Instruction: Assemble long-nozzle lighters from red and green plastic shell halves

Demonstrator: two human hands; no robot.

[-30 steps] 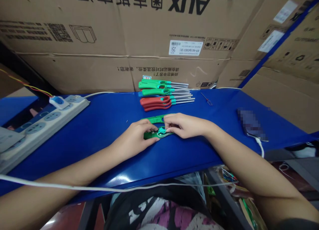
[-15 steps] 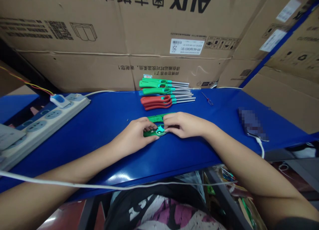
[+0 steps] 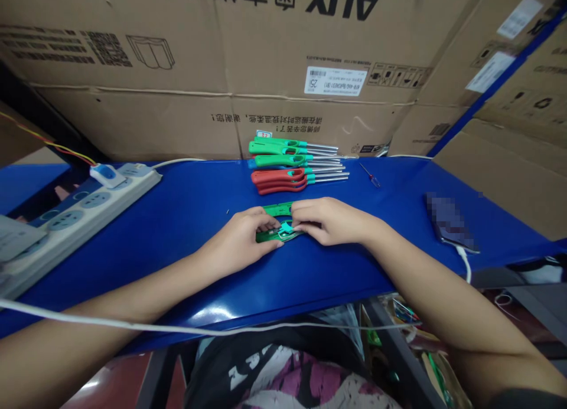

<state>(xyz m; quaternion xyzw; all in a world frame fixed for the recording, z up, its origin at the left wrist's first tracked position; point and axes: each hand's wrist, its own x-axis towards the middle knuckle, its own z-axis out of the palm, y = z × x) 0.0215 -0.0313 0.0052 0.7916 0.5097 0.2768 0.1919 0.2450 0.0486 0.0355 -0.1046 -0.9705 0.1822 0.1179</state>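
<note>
My left hand (image 3: 241,239) is closed around the left end of an open green lighter handle shell (image 3: 264,236), thumb on the near side and fingers on the far side. A turquoise trigger (image 3: 286,226) sits at the shell's middle, with thin wires (image 3: 292,236) beside it. My right hand (image 3: 330,221) pinches at the trigger's right side; the fingertips partly hide it. Just beyond lies the other green shell half (image 3: 278,209), its right end hidden behind my right fingers.
Assembled green lighters (image 3: 277,161) and red lighters (image 3: 275,180) with metal tubes lie stacked behind my hands. A small screwdriver (image 3: 370,176) and a phone (image 3: 449,220) on a cable are to the right. A power strip (image 3: 95,205) stands left; a white cable (image 3: 212,331) crosses in front.
The right fingers have shifted very slightly at the turquoise trigger, and a little more of the shell's right end and wires shows. Both hands keep their places.
</note>
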